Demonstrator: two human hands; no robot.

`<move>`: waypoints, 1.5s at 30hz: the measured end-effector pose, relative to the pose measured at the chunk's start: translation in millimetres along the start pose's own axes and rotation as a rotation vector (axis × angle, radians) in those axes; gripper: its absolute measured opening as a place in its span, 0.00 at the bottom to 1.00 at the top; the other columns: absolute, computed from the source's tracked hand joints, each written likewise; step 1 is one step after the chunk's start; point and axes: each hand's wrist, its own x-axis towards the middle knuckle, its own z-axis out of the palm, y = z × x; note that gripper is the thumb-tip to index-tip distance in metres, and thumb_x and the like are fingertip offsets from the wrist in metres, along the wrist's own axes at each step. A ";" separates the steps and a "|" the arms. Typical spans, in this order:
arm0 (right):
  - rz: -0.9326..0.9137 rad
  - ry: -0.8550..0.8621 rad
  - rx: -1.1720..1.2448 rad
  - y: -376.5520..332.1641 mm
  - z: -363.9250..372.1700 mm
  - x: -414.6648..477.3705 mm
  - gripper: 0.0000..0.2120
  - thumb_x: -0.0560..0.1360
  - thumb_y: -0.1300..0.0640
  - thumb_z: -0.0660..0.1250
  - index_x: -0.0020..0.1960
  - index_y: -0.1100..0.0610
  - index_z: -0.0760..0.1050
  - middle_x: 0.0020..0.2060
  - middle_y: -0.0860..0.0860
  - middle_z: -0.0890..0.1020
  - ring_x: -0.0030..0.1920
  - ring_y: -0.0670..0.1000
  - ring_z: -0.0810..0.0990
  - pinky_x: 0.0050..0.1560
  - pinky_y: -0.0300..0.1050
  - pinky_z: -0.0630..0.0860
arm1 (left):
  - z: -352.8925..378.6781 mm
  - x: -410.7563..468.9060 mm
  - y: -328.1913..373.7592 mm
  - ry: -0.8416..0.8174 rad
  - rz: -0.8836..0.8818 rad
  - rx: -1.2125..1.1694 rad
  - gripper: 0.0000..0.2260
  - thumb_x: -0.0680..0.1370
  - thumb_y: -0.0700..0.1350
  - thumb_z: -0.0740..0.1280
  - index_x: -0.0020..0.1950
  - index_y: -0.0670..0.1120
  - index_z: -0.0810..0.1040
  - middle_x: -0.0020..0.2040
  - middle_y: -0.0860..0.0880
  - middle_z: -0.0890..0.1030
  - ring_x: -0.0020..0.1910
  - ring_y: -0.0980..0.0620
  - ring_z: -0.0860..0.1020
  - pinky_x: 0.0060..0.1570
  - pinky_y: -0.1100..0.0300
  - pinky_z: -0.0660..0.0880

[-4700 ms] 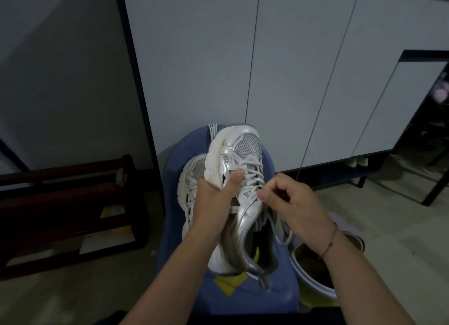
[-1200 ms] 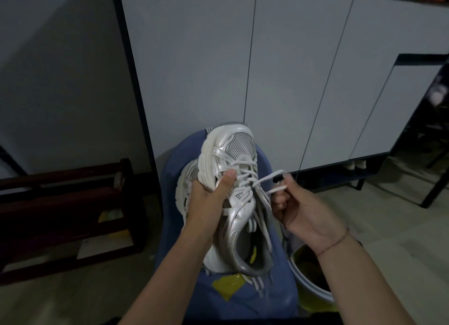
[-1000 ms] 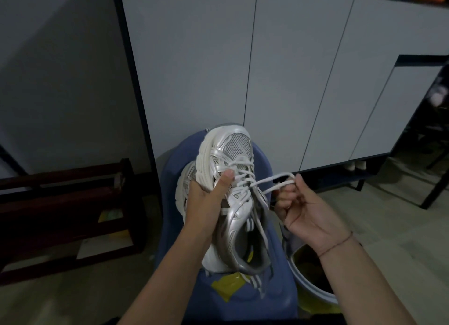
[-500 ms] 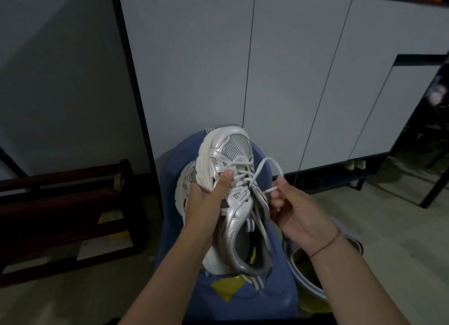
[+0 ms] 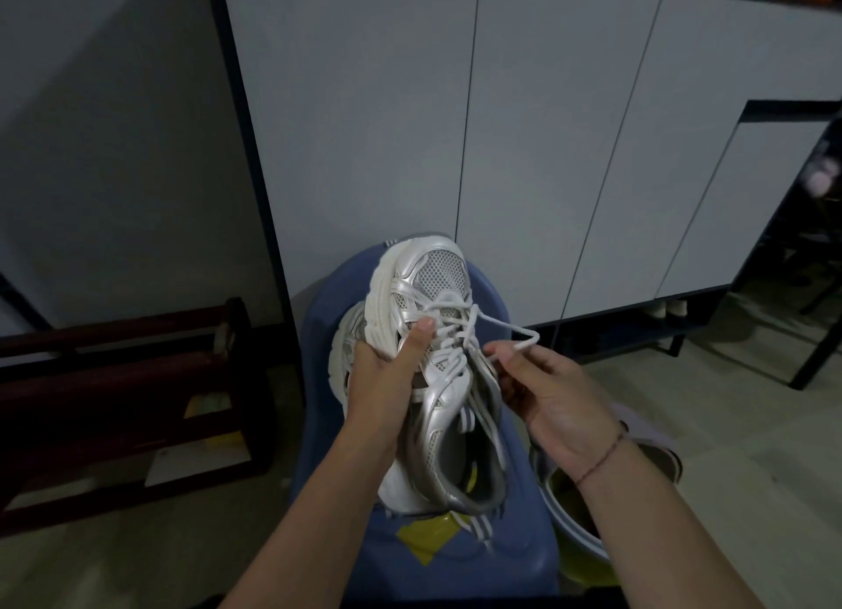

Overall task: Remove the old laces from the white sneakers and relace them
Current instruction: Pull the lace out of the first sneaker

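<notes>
Sneaker point(image 5: 444, 271) held by L grip point(image 5: 382, 380); R grip point(image 5: 551, 390) pinches lace point(image 5: 536, 335) (looped).

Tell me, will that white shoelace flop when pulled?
Probably floppy: the shoelace bends into a loose loop where the right hand pinches it. Likely light: that pinch alone holds it up. The sneaker seems stiffer, holding its shape in the left hand.

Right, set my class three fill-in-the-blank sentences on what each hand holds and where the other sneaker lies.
1. The left hand grips the white ____.
2. The right hand pinches a loop of ____.
3. The second sneaker lies on a ____ chair.
Missing words: sneaker; lace; blue.
</notes>
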 end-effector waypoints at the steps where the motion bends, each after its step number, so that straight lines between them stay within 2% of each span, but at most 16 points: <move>1: 0.003 0.018 0.004 -0.8 -0.1 0.6 0.08 0.74 0.65 0.64 0.39 0.63 0.80 0.29 0.52 0.81 0.29 0.46 0.78 0.32 0.34 0.77 | 0.0 0.0 0.0 0.001 -0.003 0.005 0.38 0.61 0.67 0.77 0.67 0.54 0.75 0.59 0.52 0.83 0.58 0.48 0.81 0.62 0.44 0.75; 3: 0.044 0.035 0.116 -5.0 -2.8 2.6 0.07 0.70 0.61 0.66 0.34 0.61 0.80 0.26 0.51 0.78 0.25 0.44 0.73 0.27 0.33 0.73 | 0.0 0.5 -0.3 0.004 -0.005 0.004 0.39 0.60 0.68 0.77 0.67 0.54 0.75 0.59 0.52 0.83 0.58 0.48 0.81 0.62 0.44 0.75; 5: 0.087 0.012 0.366 -10.7 -10.9 7.5 0.06 0.64 0.57 0.72 0.32 0.59 0.80 0.26 0.50 0.75 0.23 0.42 0.70 0.24 0.32 0.70 | -0.3 1.2 -0.5 0.006 -0.008 -0.008 0.39 0.60 0.68 0.78 0.67 0.53 0.75 0.59 0.51 0.83 0.58 0.48 0.81 0.62 0.43 0.75; 8: 0.033 0.014 0.676 -17.8 -28.1 13.6 0.17 0.50 0.59 0.83 0.32 0.58 0.78 0.26 0.48 0.75 0.22 0.42 0.71 0.23 0.34 0.69 | -0.5 2.3 -0.9 0.002 0.006 -0.011 0.38 0.61 0.68 0.77 0.67 0.54 0.75 0.60 0.52 0.83 0.59 0.48 0.81 0.62 0.44 0.75; 10: 0.024 0.050 0.599 -19.8 -32.1 13.7 0.12 0.58 0.56 0.79 0.34 0.59 0.79 0.27 0.48 0.76 0.23 0.42 0.72 0.24 0.33 0.70 | -0.4 3.0 -1.1 0.009 0.005 -0.013 0.38 0.61 0.68 0.77 0.67 0.55 0.75 0.60 0.51 0.83 0.59 0.47 0.81 0.62 0.43 0.75; 13: 0.082 0.008 0.267 -14.2 -17.7 5.8 0.09 0.69 0.57 0.65 0.44 0.62 0.79 0.29 0.51 0.77 0.26 0.42 0.73 0.27 0.32 0.72 | 0.9 3.5 -2.1 0.012 -0.005 -0.005 0.38 0.61 0.68 0.77 0.67 0.54 0.75 0.60 0.50 0.83 0.59 0.45 0.81 0.62 0.42 0.75; 18: 0.027 0.003 -0.050 -0.4 0.0 -1.2 0.08 0.75 0.65 0.63 0.42 0.64 0.80 0.32 0.54 0.81 0.34 0.50 0.76 0.38 0.39 0.77 | 0.9 3.1 -3.5 0.002 -0.005 0.005 0.38 0.62 0.68 0.77 0.68 0.54 0.75 0.60 0.50 0.82 0.59 0.46 0.81 0.62 0.42 0.75; 20: 0.018 0.045 -0.024 -2.4 0.5 -0.3 0.09 0.75 0.64 0.63 0.39 0.63 0.79 0.29 0.53 0.79 0.30 0.47 0.74 0.34 0.35 0.75 | -0.2 2.9 -2.8 -0.005 -0.004 -0.001 0.38 0.62 0.67 0.77 0.68 0.54 0.74 0.61 0.51 0.82 0.59 0.46 0.81 0.62 0.42 0.75; 23: 0.015 0.096 0.203 -10.3 -5.5 3.5 0.08 0.77 0.61 0.62 0.41 0.62 0.76 0.28 0.50 0.76 0.25 0.42 0.71 0.27 0.31 0.71 | -1.2 2.3 -0.8 -0.010 -0.001 -0.003 0.37 0.62 0.67 0.77 0.67 0.53 0.76 0.59 0.50 0.83 0.58 0.46 0.81 0.62 0.42 0.75; 27: 0.002 0.169 0.478 -17.8 -20.4 8.4 0.07 0.76 0.57 0.61 0.42 0.58 0.74 0.27 0.48 0.76 0.25 0.41 0.72 0.26 0.31 0.71 | -0.6 -0.2 0.8 -0.004 0.007 -0.001 0.36 0.62 0.67 0.77 0.66 0.54 0.76 0.58 0.51 0.83 0.58 0.47 0.82 0.61 0.43 0.75; 31: 0.033 0.090 0.156 -6.0 -11.4 4.5 0.05 0.72 0.60 0.65 0.43 0.61 0.79 0.30 0.51 0.77 0.27 0.43 0.73 0.28 0.32 0.72 | 1.1 -1.5 1.7 0.007 0.000 0.021 0.37 0.61 0.68 0.77 0.65 0.52 0.77 0.58 0.50 0.84 0.57 0.46 0.82 0.61 0.43 0.75; 34: 0.005 0.039 -0.040 1.5 1.4 -0.3 0.08 0.75 0.64 0.63 0.42 0.62 0.80 0.31 0.52 0.81 0.31 0.45 0.77 0.34 0.34 0.77 | 2.0 -2.1 2.7 0.016 0.004 0.019 0.37 0.61 0.68 0.77 0.65 0.53 0.77 0.58 0.51 0.83 0.58 0.47 0.82 0.62 0.43 0.75; 36: -0.011 0.067 -0.059 1.3 3.9 -1.1 0.09 0.76 0.64 0.63 0.40 0.61 0.81 0.30 0.51 0.80 0.30 0.46 0.75 0.33 0.34 0.75 | 2.0 -3.6 4.6 0.008 0.014 0.007 0.36 0.61 0.67 0.77 0.65 0.54 0.76 0.58 0.52 0.84 0.57 0.48 0.82 0.61 0.43 0.75; 42: -0.061 0.152 0.284 -10.8 -15.2 8.7 0.06 0.73 0.59 0.64 0.42 0.62 0.77 0.27 0.50 0.76 0.25 0.42 0.71 0.25 0.31 0.70 | 0.9 -6.4 10.2 -0.003 0.020 0.003 0.28 0.67 0.60 0.76 0.64 0.53 0.77 0.57 0.51 0.84 0.57 0.48 0.82 0.61 0.43 0.76; 43: -0.062 0.165 0.260 -13.3 -18.2 8.5 0.06 0.72 0.58 0.65 0.41 0.62 0.77 0.27 0.50 0.76 0.24 0.42 0.71 0.25 0.32 0.69 | 0.5 -6.6 10.9 -0.003 0.015 0.003 0.28 0.68 0.59 0.77 0.64 0.52 0.77 0.57 0.50 0.84 0.56 0.48 0.83 0.61 0.43 0.76; 45: -0.043 0.221 -0.021 -13.7 -19.2 4.6 0.09 0.73 0.57 0.67 0.37 0.61 0.77 0.25 0.50 0.75 0.23 0.43 0.69 0.23 0.32 0.66 | 0.8 -7.9 13.5 0.010 0.024 0.005 0.27 0.68 0.58 0.77 0.64 0.50 0.78 0.55 0.49 0.85 0.55 0.48 0.83 0.60 0.43 0.77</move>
